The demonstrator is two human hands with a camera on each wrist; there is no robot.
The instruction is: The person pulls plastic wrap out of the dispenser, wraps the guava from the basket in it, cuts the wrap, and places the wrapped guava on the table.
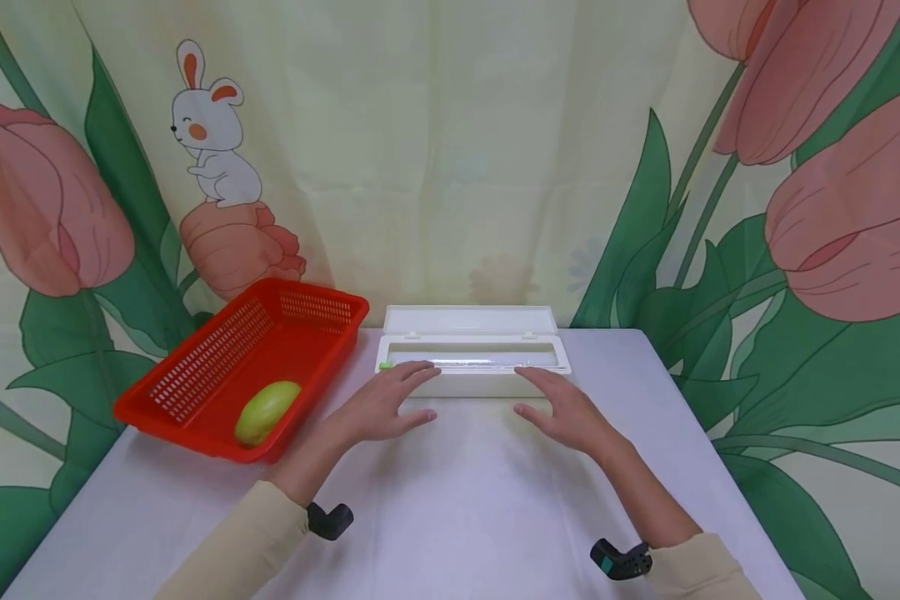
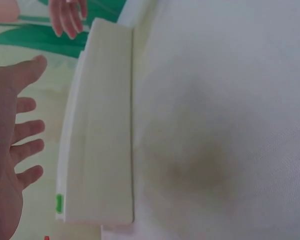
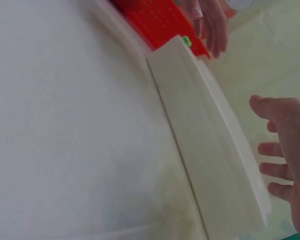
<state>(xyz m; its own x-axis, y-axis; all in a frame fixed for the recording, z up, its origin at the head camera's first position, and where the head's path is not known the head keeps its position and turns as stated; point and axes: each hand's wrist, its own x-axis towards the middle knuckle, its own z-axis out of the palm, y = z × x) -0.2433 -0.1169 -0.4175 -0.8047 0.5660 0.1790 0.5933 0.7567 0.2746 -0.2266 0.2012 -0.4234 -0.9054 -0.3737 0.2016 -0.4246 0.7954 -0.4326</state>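
A long white box (image 1: 465,384) lies across the far part of the table, its hinged lid (image 1: 468,320) standing up at the back. Clear film (image 1: 480,362) shows in its opening, and a small green piece (image 1: 386,366) sits at its left end. My left hand (image 1: 386,406) hovers before the box's left half, fingers spread and holding nothing. Opposite it, my right hand (image 1: 566,412) hovers by the right half, also with nothing in it. Both wrist views show the fingers apart from the box's front wall (image 2: 107,125).
Left of the box stands a red plastic basket (image 1: 195,429) with slotted sides. Inside it lies a yellow-green oval fruit (image 1: 267,412). A white cloth (image 1: 465,517) covers the table. Behind hangs a curtain (image 1: 435,167) printed with tulips and a rabbit.
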